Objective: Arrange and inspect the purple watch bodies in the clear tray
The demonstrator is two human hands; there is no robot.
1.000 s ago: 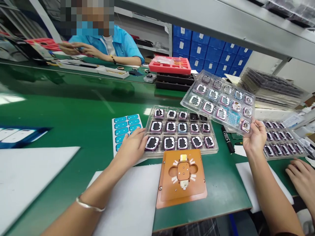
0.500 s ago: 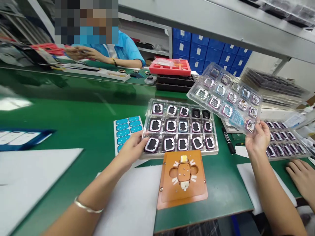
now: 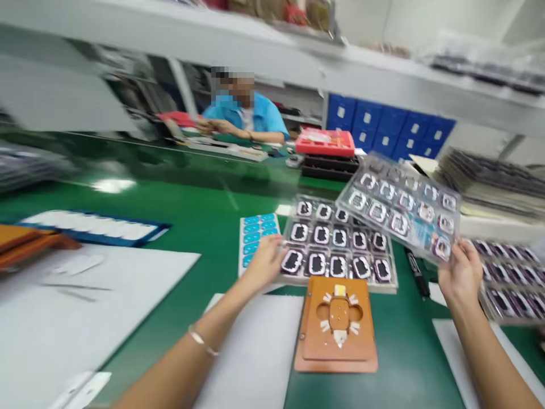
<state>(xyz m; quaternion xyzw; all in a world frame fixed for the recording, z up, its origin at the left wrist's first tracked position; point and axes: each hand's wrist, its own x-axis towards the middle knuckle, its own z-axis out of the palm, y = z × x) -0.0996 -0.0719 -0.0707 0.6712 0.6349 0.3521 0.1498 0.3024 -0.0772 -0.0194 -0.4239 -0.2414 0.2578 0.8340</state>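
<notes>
My right hand (image 3: pixel 462 275) pinches the lower right corner of a clear plastic tray (image 3: pixel 402 204) with rounded, frame-like parts showing in it. That tray is tilted in the air, partly over another clear tray (image 3: pixel 330 244) lying on the table, full of dark parts with white rims. At the near left corner of the lying tray, my left hand (image 3: pixel 266 261) grips its edge. An orange fixture block (image 3: pixel 339 335) with a rounded recess sits just in front of this tray. Beside my left hand lies a sheet of blue stickers (image 3: pixel 258 233).
A black marker (image 3: pixel 417 274) lies right of the lying tray. Further right are a filled tray (image 3: pixel 511 284) and a stack of trays (image 3: pixel 489 179). A red tray (image 3: pixel 326 142) stands at the back, near a person in blue (image 3: pixel 266 116). White mats (image 3: pixel 251 346) cover the front left.
The view has swung left and up, so the scene sits lower and further right. The held tray is lower and flatter over the lying tray. Both hands keep their grips.
</notes>
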